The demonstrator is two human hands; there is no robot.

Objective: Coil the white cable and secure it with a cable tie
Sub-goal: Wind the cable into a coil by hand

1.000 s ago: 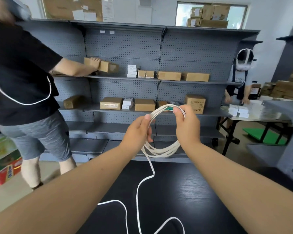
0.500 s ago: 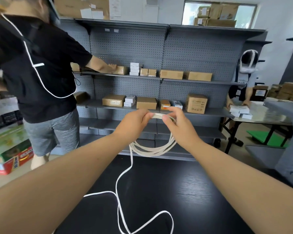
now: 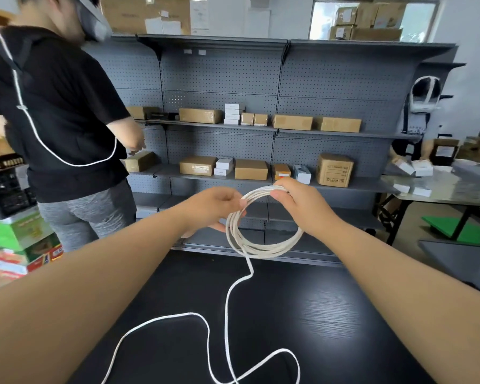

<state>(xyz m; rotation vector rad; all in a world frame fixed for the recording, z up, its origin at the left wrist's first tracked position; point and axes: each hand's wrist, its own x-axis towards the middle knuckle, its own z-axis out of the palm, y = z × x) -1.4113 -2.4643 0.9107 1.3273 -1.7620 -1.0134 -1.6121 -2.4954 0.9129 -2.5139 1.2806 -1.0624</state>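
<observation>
Since half a second ago your hands have moved apart, and the coil of the white cable (image 3: pixel 261 246) now hangs between them as a wider, round ring. Your left hand (image 3: pixel 214 206) pinches the strand at the ring's upper left. The grip of your right hand (image 3: pixel 302 206) is clamped round the bundled turns at the top. The coil is in the air over the far edge of the bench (image 3: pixel 330 314). Its loose tail falls down and winds over the bench toward you, with wide bench surface to its right. Another person (image 3: pixel 56 106) stands at the left, near the bench corner.
</observation>
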